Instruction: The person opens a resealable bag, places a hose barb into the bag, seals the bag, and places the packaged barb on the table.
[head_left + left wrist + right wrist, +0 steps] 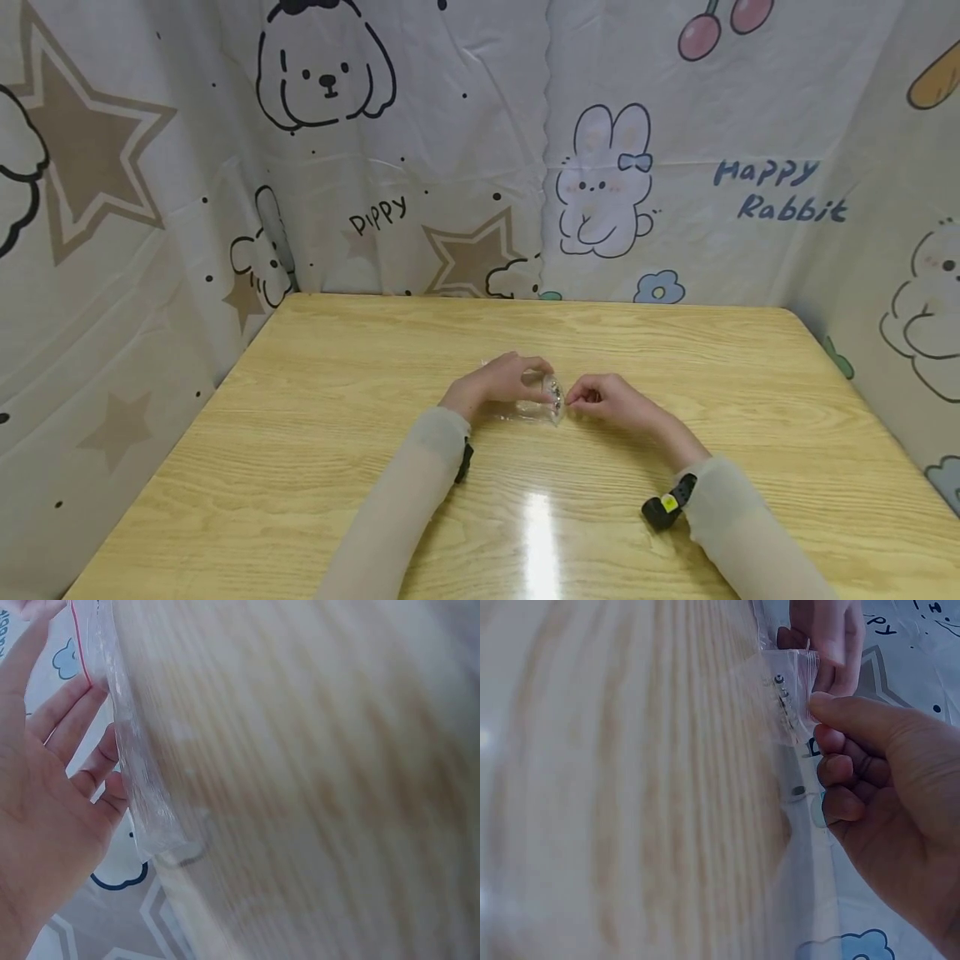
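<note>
A small clear zip bag (786,724) with several tiny shiny metal pieces (782,691) in it is between my two hands. The thumb and index finger of my right hand (617,402) pinch it at its zip edge. My left hand (501,383) grips its other side with thumb and fingers, its fingertips close to the right thumb in the right wrist view. In the left wrist view, a clear plastic bag (139,765) with a red zip line runs along the fingers of my left hand (56,787). Clear plastic (517,415) also shows below the left hand in the head view.
The hands work above the middle of a light wood table (300,467). A printed curtain (465,150) closes off the back and both sides. Black wrist cameras, such as the one on the right wrist (663,507), sit at the sleeves.
</note>
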The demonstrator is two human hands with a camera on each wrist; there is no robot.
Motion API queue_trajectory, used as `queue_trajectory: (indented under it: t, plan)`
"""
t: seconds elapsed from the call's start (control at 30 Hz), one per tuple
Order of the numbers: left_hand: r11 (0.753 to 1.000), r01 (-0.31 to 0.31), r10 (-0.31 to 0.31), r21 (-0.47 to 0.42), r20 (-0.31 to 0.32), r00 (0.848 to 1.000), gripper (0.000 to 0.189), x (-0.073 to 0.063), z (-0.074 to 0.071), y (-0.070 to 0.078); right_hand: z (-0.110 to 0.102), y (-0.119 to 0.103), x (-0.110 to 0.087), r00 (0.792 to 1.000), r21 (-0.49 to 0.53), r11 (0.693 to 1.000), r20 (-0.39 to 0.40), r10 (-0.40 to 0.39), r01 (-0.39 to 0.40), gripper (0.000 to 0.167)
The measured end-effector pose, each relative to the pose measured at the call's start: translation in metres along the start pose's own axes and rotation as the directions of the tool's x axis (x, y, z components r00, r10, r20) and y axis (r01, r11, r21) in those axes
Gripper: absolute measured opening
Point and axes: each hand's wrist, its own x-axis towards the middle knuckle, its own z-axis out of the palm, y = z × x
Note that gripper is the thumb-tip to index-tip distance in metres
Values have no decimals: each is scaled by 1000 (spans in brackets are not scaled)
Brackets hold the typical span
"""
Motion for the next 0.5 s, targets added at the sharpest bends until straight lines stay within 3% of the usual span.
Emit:
queue_trajectory:
  t: [0.27,0.5]
  plan:
    - [1000,-3,3,-6,-25,1000,37,2,0,-3,1,1,0,999,-20,1000,32,-18,18,10]
    - [997,-80,79,-2,-47,996,33,6,1,-6,4,-3,-2,998,9,999,59,-39,38,9]
